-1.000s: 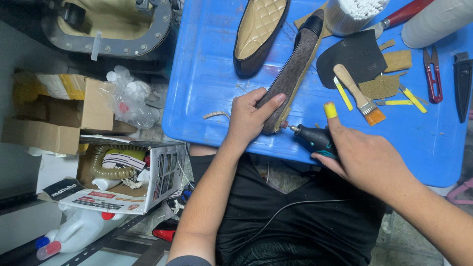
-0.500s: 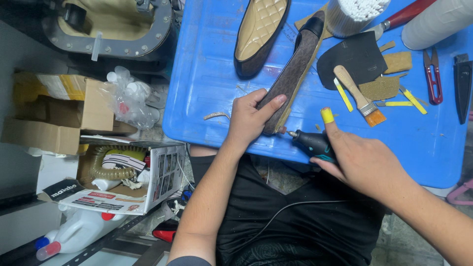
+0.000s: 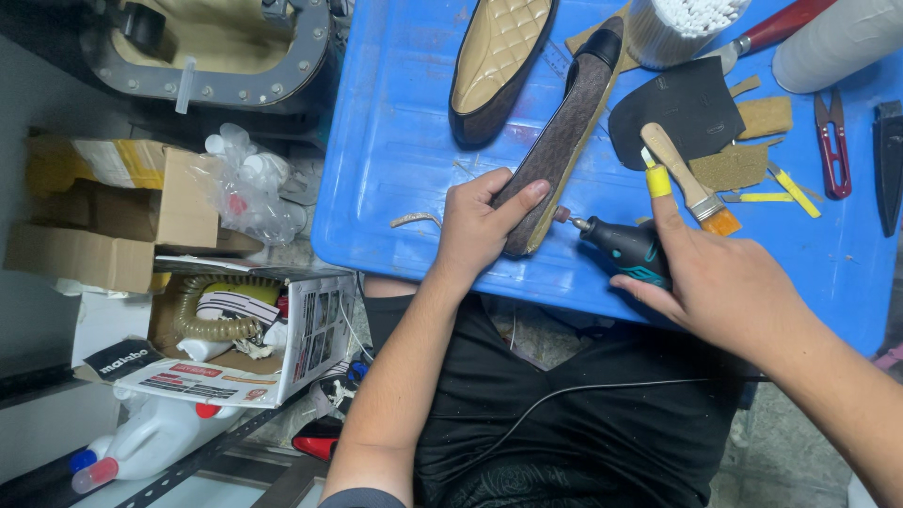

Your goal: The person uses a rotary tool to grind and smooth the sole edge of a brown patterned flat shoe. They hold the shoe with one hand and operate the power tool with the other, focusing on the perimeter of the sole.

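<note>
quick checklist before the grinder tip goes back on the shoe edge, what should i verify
1. Left hand grips the brown flat shoe, sole up: ok.
2. Right hand holds the rotary tool: ok.
3. Grinding tip near the sole edge, apart from the left thumb: ok, though close.
4. Yellow finger guard on the right index finger: ok.
5. Tool spinning: cannot tell.
6. Brush and scissors lie away from the tip: ok.

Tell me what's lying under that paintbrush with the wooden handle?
The paintbrush lies across a black sole piece and a brown scrap, bristles on the blue table. What's beneath those pieces is covered.
</note>
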